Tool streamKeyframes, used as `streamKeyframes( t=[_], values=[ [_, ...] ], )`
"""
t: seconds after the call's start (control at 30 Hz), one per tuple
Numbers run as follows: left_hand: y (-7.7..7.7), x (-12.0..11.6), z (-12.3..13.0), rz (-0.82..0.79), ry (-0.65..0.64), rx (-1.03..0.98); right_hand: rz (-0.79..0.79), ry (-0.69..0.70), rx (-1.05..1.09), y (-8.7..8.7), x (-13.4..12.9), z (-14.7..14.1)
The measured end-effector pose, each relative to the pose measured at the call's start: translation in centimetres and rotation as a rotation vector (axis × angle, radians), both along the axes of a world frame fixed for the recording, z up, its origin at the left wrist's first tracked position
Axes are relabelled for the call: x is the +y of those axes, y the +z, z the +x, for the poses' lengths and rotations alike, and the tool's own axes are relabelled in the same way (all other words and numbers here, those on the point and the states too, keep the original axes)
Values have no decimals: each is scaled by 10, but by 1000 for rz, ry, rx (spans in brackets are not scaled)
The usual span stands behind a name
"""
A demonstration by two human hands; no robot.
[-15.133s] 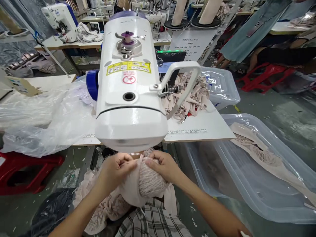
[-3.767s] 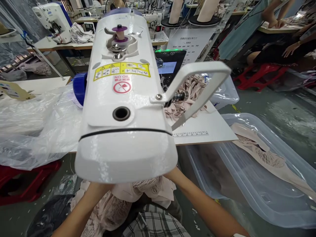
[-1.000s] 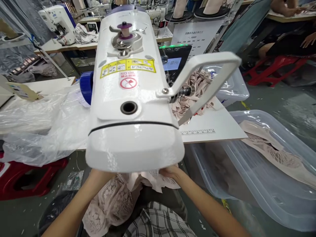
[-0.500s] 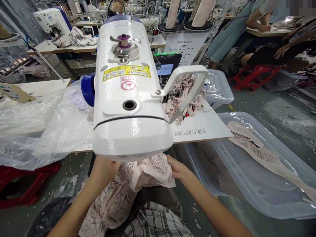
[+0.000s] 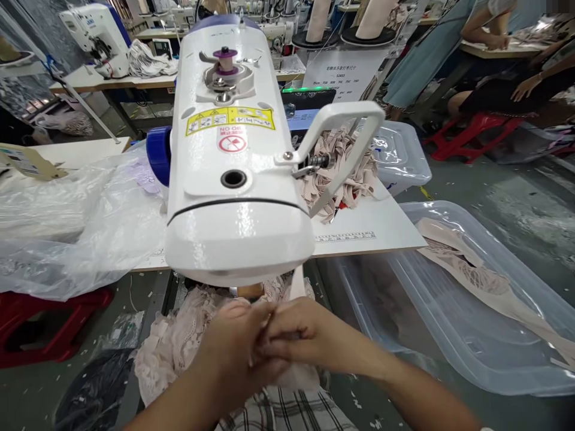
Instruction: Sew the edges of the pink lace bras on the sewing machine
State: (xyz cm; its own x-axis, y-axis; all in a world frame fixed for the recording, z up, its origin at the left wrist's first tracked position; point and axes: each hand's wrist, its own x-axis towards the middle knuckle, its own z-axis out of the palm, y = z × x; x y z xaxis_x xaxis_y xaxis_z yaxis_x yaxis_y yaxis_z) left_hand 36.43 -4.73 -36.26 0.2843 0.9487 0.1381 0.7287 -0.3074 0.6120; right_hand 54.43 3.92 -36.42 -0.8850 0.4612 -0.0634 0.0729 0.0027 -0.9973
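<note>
Two bare hands meet low in the middle of my remote view, just in front of and below the rounded white head of a sewing machine (image 5: 242, 236). The left hand (image 5: 233, 347) and the right hand (image 5: 305, 329) are pressed together, their fingers bent and overlapping; motion blur covers them, so I cannot tell whether they grip anything between them. The pale pink lace fabric (image 5: 173, 347) lies bunched beside and behind the left hand, below the machine's head. I see a smooth pale strip (image 5: 297, 283) standing just above the right hand, and a plaid cloth (image 5: 291, 410) spreads underneath both hands. To the right, a heap of cut beige strips (image 5: 339, 170) sits on the white tabletop (image 5: 381, 233), behind the machine's white lever (image 5: 341, 109). Beyond the table's edge, a long beige band (image 5: 483, 278) rests in an open clear bin (image 5: 449, 365). On the left, I make out crumpled clear plastic sheeting (image 5: 76, 215) on the table and a red stool (image 5: 58, 320) below it.
</note>
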Motion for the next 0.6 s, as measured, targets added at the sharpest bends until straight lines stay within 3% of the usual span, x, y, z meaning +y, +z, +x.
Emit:
streamKeyframes(
  t=[0.1,0.2,0.37,0.47,0.6],
  values=[
    [-6,11,-21,-319,273,-117,186,-197,-131,-11,8,-11],
    [-11,24,-37,-305,465,-226,304,-332,-233,-32,24,-16],
    [-29,44,-44,-104,543,-159,278,-388,-195,-47,43,-24],
    [-38,49,-45,-95,573,-122,235,-374,-177,-43,49,-26],
    [-35,49,-46,-66,586,-105,210,-366,-179,-37,52,-27]
  ],
)
